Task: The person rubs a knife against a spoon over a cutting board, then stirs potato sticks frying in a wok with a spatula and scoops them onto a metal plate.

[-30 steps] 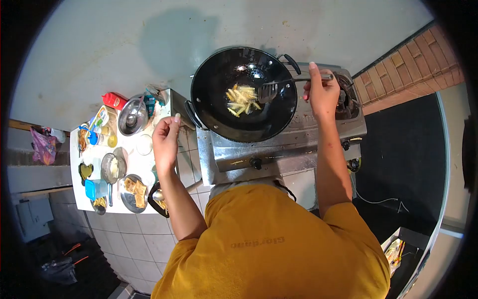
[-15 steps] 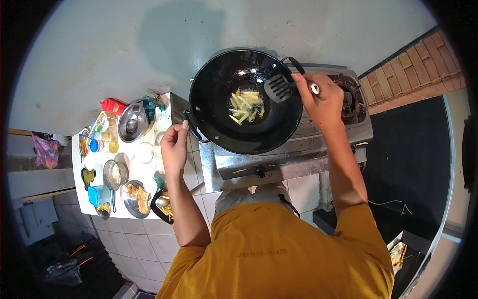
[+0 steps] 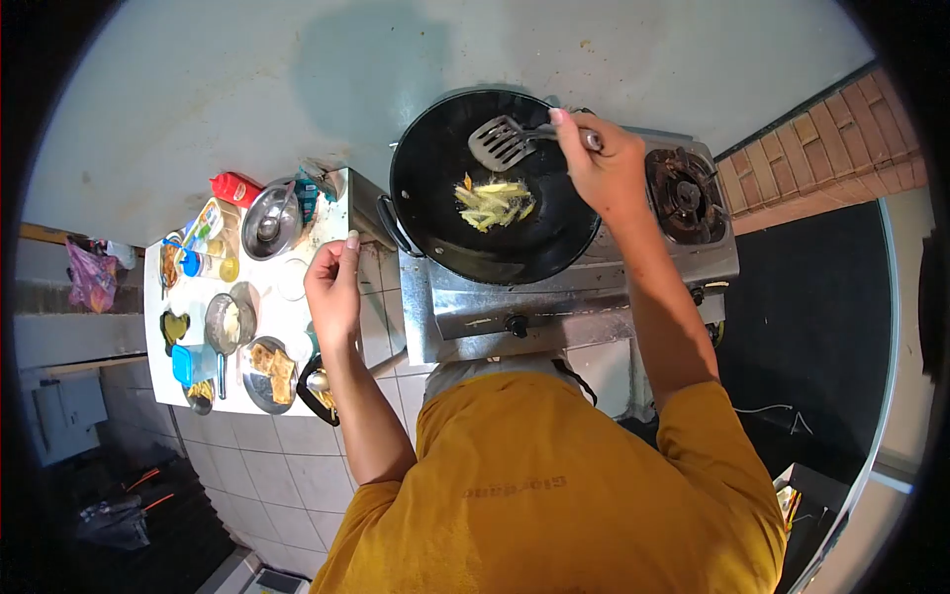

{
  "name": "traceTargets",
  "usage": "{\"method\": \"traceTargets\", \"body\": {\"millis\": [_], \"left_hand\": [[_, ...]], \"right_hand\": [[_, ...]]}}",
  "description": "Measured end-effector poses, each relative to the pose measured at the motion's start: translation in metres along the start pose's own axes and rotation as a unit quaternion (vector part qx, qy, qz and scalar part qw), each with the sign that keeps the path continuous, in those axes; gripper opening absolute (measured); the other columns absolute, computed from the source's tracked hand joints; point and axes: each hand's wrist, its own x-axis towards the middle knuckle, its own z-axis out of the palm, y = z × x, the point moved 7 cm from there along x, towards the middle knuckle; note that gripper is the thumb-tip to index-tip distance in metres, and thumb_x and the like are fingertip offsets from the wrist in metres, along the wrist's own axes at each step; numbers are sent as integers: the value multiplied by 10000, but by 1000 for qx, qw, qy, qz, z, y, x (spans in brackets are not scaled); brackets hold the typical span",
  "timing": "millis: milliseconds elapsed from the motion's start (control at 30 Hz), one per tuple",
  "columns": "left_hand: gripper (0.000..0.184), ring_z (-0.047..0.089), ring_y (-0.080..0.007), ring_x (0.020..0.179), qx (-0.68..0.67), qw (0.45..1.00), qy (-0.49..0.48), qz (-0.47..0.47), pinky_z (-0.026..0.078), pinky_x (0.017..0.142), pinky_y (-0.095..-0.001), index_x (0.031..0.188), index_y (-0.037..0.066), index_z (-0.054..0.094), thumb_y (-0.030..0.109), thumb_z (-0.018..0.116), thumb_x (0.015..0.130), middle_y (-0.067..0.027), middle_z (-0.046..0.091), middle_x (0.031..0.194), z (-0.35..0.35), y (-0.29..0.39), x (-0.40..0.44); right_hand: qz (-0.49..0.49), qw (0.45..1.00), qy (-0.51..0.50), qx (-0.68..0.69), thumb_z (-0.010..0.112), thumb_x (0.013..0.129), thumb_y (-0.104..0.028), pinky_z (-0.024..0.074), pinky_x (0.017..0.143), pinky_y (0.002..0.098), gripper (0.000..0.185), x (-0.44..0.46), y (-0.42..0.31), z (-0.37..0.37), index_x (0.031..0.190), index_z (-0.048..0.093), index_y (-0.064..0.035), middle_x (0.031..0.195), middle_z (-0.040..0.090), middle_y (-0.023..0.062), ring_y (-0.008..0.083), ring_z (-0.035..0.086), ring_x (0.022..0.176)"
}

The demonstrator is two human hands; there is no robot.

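Note:
A black wok (image 3: pixel 475 252) sits on the steel stove (image 3: pixel 465 337), with pale yellow fries (image 3: pixel 495 204) bunched in its middle. My right hand (image 3: pixel 606 170) grips the handle of a slotted spatula (image 3: pixel 502 145); the spatula's head is over the wok, above the fries. To the left of the wok, my left hand (image 3: pixel 334 287) is raised near the wok's left handle (image 3: pixel 393 226) without touching it. Its fingers are curled and the thumb lies against them, with nothing visible in them.
A bare burner (image 3: pixel 687 196) is right of the wok. On the white table (image 3: pixel 267 342) at left stand a metal bowl (image 3: pixel 271 223), a red bottle (image 3: pixel 235 188), a small pan (image 3: pixel 230 322), a plate with bread (image 3: pixel 272 374) and a blue-lidded box (image 3: pixel 184 366).
My right hand has moved left with the spatula, whose head has gone from the wok's right side to above the fries. My left hand stays left of the wok.

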Motion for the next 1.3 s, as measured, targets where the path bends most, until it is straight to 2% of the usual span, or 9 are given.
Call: {"method": "traceTargets", "body": {"millis": [233,300,500,600,633,733,933,1000,1300], "left_hand": [[222,400,-31,665,5,1000,3,1,322,617,-193,872,20,638,229,631,949,70,542,728,-9,4,-5],[227,399,-29,665,-1,1000,-10,-5,318,613,-194,872,20,636,234,629,949,71,541,727,-7,3,-3],[211,376,-15,645,-22,1000,-13,-5,291,581,-190,880,24,641,223,627,950,81,530,718,-5,11,0],[207,370,-13,641,-34,999,-14,5,283,575,-186,887,23,643,220,631,948,84,522,712,-4,9,4],[207,370,-13,641,-35,999,-16,6,283,575,-186,887,23,643,220,631,948,84,522,712,-3,8,5],[183,329,-26,626,-38,999,-19,0,251,566,-201,877,57,640,227,630,944,86,468,702,-2,5,6],[201,359,-10,631,-44,998,-34,30,268,563,-190,883,19,643,209,634,947,95,503,703,-2,12,5],[192,362,-9,635,-57,997,-37,24,270,568,-188,886,18,644,201,637,945,93,506,705,-5,14,3],[193,361,-9,639,-56,997,-44,24,272,575,-188,874,20,634,200,641,942,91,501,704,-1,15,1]], "right_hand": [[-65,992,15,-110,706,866,-268,439,505,344,254,-5,14,-8,785,697,-28,587,569,139,295,559,509],[6,994,-19,-105,703,869,-255,437,499,334,248,-6,19,-3,789,694,-20,588,575,133,268,559,491],[-46,997,61,-27,723,851,-197,423,485,293,226,-28,-25,-29,782,682,14,585,579,122,192,515,470],[12,1000,20,6,726,846,-183,426,485,293,212,-50,-23,-24,784,681,15,594,583,123,190,520,473],[70,997,-12,11,728,841,-182,433,495,297,193,-57,-16,-21,797,687,1,606,588,124,198,552,495],[36,999,-19,-35,734,833,-182,439,510,301,178,-60,-16,-9,809,691,-12,620,593,130,211,568,518],[-28,993,115,-17,727,843,-193,477,563,318,179,-48,-10,-21,850,706,-15,666,645,128,242,622,577],[85,989,118,10,718,854,-202,481,568,316,189,-44,12,-31,860,710,-13,676,646,146,242,632,584],[23,983,132,-127,679,874,-306,482,567,370,285,-26,24,-25,830,706,-26,675,626,186,346,619,598]]}}
